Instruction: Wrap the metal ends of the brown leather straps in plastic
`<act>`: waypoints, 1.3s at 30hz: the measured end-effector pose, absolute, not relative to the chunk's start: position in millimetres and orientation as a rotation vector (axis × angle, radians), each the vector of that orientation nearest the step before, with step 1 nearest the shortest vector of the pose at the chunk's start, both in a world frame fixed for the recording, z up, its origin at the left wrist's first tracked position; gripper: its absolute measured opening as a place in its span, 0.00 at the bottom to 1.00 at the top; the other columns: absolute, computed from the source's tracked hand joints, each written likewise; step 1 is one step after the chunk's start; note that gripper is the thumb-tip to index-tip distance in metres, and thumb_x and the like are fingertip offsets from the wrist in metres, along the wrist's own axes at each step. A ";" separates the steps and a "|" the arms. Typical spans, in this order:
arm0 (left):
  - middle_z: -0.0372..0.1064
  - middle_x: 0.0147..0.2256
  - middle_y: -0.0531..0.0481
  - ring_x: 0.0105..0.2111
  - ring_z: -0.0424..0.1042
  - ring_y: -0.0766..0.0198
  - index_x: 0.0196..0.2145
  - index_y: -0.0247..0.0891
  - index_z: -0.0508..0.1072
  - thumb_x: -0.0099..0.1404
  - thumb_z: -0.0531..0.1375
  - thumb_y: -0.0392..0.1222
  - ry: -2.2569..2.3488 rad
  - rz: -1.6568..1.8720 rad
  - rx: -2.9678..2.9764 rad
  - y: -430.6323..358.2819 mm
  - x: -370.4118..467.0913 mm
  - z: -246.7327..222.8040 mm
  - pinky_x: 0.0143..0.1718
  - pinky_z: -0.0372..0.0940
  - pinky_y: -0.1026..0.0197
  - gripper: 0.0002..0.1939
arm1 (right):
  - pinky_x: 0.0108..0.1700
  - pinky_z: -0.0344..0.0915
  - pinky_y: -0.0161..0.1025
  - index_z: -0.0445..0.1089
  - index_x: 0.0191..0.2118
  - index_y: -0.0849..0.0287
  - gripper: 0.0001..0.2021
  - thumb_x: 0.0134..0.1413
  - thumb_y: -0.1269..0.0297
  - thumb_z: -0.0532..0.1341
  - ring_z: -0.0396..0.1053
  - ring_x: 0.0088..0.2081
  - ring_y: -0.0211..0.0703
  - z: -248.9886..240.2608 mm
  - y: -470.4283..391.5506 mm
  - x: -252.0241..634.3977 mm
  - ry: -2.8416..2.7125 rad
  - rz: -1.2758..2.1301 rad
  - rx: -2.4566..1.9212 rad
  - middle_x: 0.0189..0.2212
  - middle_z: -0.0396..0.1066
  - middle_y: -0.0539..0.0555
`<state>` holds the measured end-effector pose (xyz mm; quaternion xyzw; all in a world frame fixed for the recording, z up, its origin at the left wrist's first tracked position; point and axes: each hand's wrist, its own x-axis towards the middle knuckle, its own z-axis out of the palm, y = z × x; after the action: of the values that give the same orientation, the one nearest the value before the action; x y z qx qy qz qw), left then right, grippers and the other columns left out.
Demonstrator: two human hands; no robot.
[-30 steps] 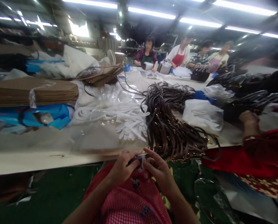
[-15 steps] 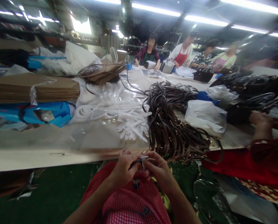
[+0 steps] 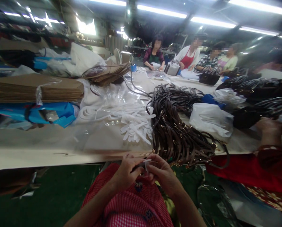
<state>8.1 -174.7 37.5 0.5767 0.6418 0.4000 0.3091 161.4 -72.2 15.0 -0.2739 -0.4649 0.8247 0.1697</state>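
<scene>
Both hands meet over the lap at the table's front edge. My left hand [image 3: 129,170] is closed around a dark strap, only a short piece of which shows between the fingers. My right hand [image 3: 160,171] pinches a small white strip [image 3: 146,162] against that strap. Just beyond the hands lies a loose pile of white strips [image 3: 137,127]. To its right a big heap of dark brown straps [image 3: 171,132] with gold-coloured clasps reaches over the table edge.
Brown cardboard sheets [image 3: 60,90] lie on a blue package [image 3: 58,113] at the left. A white plastic bag [image 3: 209,119] is right of the straps. A neighbour's hand [image 3: 270,127] works at the right; several people stand across the table [image 3: 89,138].
The view has shifted slightly, so the table things appear a little further right. My hands keep nearly the same pose; the white strip stands slightly differently between the fingers.
</scene>
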 end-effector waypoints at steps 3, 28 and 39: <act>0.78 0.38 0.50 0.40 0.67 0.55 0.45 0.44 0.78 0.62 0.56 0.34 1.739 1.049 1.543 -176.5 10.5 39.4 0.56 0.49 0.47 0.17 | 0.18 0.65 0.26 0.68 0.39 0.59 0.20 0.44 0.58 0.74 0.67 0.18 0.32 11.9 -74.4 160.0 -1.302 2.320 -0.792 0.20 0.72 0.46; 0.79 0.40 0.48 0.42 0.69 0.53 0.51 0.46 0.76 0.63 0.56 0.34 1.804 1.048 1.575 -181.7 13.7 35.3 0.62 0.42 0.37 0.20 | 0.22 0.68 0.27 0.70 0.30 0.60 0.18 0.35 0.65 0.77 0.70 0.21 0.33 14.5 -84.3 154.5 -1.002 2.331 -0.788 0.22 0.73 0.48; 0.79 0.39 0.51 0.40 0.69 0.56 0.45 0.45 0.77 0.65 0.54 0.34 1.900 1.060 1.663 -182.9 13.5 36.4 0.60 0.43 0.41 0.16 | 0.30 0.73 0.32 0.74 0.41 0.59 0.21 0.36 0.69 0.76 0.75 0.27 0.38 20.8 -85.0 156.2 -0.935 2.413 -0.702 0.30 0.78 0.53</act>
<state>13.5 -182.9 36.4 0.5951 0.6797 0.3792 0.2001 156.2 -85.0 20.8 -0.2550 -0.3395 0.8762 0.2281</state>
